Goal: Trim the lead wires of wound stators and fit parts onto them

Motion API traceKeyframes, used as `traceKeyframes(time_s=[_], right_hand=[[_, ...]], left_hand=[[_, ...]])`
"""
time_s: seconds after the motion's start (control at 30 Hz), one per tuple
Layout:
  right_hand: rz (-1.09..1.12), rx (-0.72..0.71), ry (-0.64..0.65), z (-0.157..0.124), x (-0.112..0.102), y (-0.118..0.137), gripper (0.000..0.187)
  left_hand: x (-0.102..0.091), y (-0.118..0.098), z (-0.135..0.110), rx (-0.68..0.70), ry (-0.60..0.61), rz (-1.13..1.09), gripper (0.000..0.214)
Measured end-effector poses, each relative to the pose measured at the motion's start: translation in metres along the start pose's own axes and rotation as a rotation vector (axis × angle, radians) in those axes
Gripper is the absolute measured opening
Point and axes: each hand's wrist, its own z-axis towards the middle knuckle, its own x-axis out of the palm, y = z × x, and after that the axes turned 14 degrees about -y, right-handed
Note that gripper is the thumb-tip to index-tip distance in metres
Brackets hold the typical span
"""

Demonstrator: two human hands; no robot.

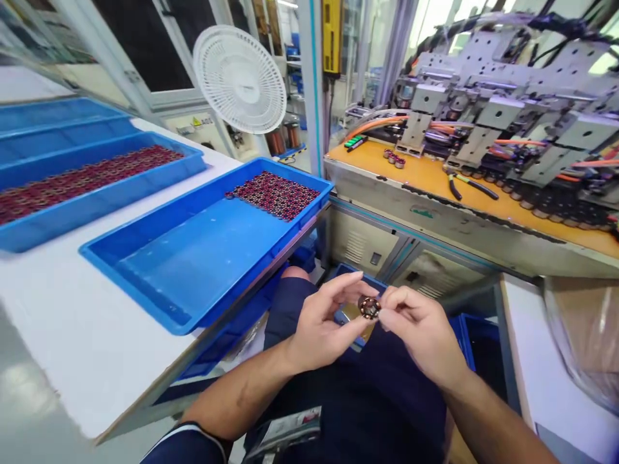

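Note:
A small round motor stator (369, 308) with copper windings is held up above my lap, its open face turned towards me. My left hand (329, 319) grips it from the left between thumb and fingers. From the right, my right hand (420, 328) pinches at its edge with thumb and forefinger; whether a loose wire lies between those fingertips is too small to tell. Left of my hands, a blue tray (159, 299) on the white table bears a block of closely packed stators (278, 195) at its far end.
More packed parts (91, 177) fill another blue tray at the left. A white fan (242, 80) stands behind. On the machine's orange top (382, 158) lie yellow-and-black pliers (476, 187) and a few stators (394, 158). A white side table (556, 361) borders my right arm.

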Motion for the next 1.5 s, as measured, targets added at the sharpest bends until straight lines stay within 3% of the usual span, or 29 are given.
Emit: traceKeyframes(time_s=[0.13,0.4,0.63,0.73,0.87,0.97,1.17,1.5], right_hand=[[0.115,0.055,0.038,-0.006,0.008,-0.016,0.024],[0.131,0.092,0.083,-0.009,0.02,-0.006,0.019],[0.115,0.103,0.003,-0.02,0.003,-0.013,0.023],[0.019,0.095,0.016,-0.01,-0.005,-0.002,0.022],[-0.085,0.157,0.104,0.004,-0.008,0.012,0.029],[-0.091,0.216,0.145,0.007,-0.009,0.011,0.031],[0.091,0.301,0.235,0.01,-0.018,0.0,0.03],[0.085,0.305,0.208,0.006,-0.031,-0.008,0.033]], left_hand=[[-0.018,-0.01,-0.003,-0.083,-0.045,0.017,0.069],[-0.026,-0.017,-0.01,-0.1,0.076,-0.062,0.065],[-0.023,-0.011,-0.005,-0.476,0.091,-0.337,0.033],[-0.02,-0.005,-0.003,-0.552,0.141,-0.355,0.036],[-0.013,0.002,-0.003,-0.584,0.205,-0.38,0.05],[-0.009,0.004,-0.004,-0.582,0.204,-0.35,0.039],[-0.01,0.002,-0.004,-0.635,0.204,-0.369,0.034],[-0.008,0.006,-0.004,-0.703,0.175,-0.423,0.03]])
